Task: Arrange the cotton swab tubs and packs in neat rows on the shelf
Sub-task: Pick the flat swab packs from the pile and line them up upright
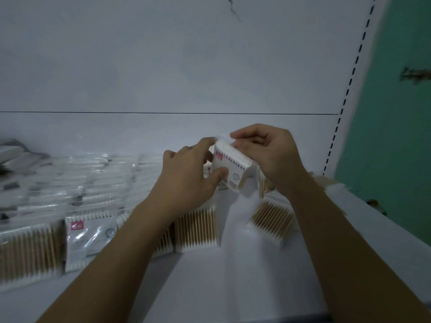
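A clear cotton swab pack [233, 167] with a pink label is held in the air above the white shelf [221, 280], tilted. My left hand [186, 176] grips its left side, thumb on the front. My right hand [268, 155] pinches its top right edge. Below, several packs of wooden-stick swabs lie flat: one [197, 228] under my left wrist, one [270, 221] lying askew under my right forearm, and a row [89, 238] running along the shelf front to the left.
More clear packs [98, 180] lie overlapped and blurred at the back left. Another pack [264, 184] stands behind my right wrist. The shelf's perforated upright [345, 99] and a green wall [396, 113] close off the right side. Dark objects [14, 157] sit far left.
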`<state>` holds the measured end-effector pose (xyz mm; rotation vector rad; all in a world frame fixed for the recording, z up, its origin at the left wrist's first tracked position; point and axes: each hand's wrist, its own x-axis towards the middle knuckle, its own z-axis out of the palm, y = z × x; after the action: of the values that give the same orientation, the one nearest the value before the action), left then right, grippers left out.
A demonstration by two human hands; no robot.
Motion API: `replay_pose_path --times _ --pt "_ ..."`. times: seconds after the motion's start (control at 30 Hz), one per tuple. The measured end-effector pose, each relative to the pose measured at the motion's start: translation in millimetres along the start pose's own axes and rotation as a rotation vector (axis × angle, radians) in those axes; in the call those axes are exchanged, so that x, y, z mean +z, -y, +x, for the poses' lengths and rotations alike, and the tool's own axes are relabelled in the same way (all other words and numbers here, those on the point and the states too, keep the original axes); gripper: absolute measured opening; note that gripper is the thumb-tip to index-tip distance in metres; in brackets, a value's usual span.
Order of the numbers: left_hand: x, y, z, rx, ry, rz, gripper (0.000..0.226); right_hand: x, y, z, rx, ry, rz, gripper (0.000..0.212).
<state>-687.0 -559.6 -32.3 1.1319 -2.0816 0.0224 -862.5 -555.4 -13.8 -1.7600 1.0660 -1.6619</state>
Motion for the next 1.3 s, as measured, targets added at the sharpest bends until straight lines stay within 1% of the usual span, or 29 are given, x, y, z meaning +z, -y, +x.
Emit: replay_pose_path --times 0.07,0.13,0.2,0.23,0.27,0.33,0.4,0.47,0.53,0.67,0.73,0.8,0.97,1.1,1.2,1.3 --pt "-0.9 1.7 1.6 -0.009 -0.022 -0.024 0.042 2.5 3.0 -1.8 0.010 0.024 0.037 0.013" --pt "-1.5 3.2 3.8 -0.032 -0.091 -0.125 0.029 -0.1 6.1 -2.0 0.003 0.065 0.122 0.014" --pt "-1.4 2.3 5.7 -0.093 -0.173 -0.244 0.024 -4.2 7.2 -1.7 -0.023 0.139 0.170 0.023" --pt "-1.5 1.1 6.2 -0.122 -0.190 -0.275 0.022 -4.5 5.9 -1.0 -0.047 0.153 0.110 0.031" --pt "-1.5 -0.6 5.8 -0.138 -0.182 -0.282 0.021 -3.7 3.0 -0.1 -0.072 0.137 -0.013 0.035" --pt "-1.0 0.3 4.7 -0.157 -0.102 -0.173 0.022 -1.1 -3.5 2.7 -0.106 0.046 -0.316 0.034" --pt "-1.9 5.7 4.5 -0.172 -0.031 0.062 0.034 -1.3 -7.6 5.6 -0.098 -0.049 -0.519 0.031" --pt "-6.0 10.8 4.4 -0.170 -0.033 0.202 0.035 -4.4 -11.0 8.3 -0.028 -0.058 -0.666 0.030" --pt "-9.1 12.0 3.9 -0.165 -0.043 0.254 0.032 -3.2 -15.7 9.2 0.032 -0.006 -0.789 0.030" --pt "-7.2 6.3 2.5 -0.120 0.058 0.394 0.037 18.2 -28.3 11.1 0.127 0.166 -0.896 0.029" --pt "-4.9 3.4 2.7 -0.108 0.103 0.434 0.037 26.3 -35.4 16.5 0.133 0.239 -0.984 0.028" --pt "-3.2 3.4 2.5 -0.105 0.115 0.458 0.036 30.1 -40.4 22.9 0.137 0.283 -1.017 0.027" --pt "-2.9 5.5 0.1 -0.103 0.128 0.479 0.037 34.9 -48.9 34.7 0.082 0.282 -1.208 0.023" --pt "-2.6 5.1 -0.8 -0.072 0.114 0.491 0.037 39.8 -49.5 44.2 0.083 0.310 -1.213 0.022" --pt "-2.6 6.0 -0.5 -0.076 0.111 0.486 0.036 44.0 -49.5 46.2 0.047 0.335 -1.200 0.023" --pt "-3.9 5.1 -0.2 -0.073 0.113 0.467 0.036 45.5 -51.8 42.8 -0.002 0.331 -1.258 0.025"
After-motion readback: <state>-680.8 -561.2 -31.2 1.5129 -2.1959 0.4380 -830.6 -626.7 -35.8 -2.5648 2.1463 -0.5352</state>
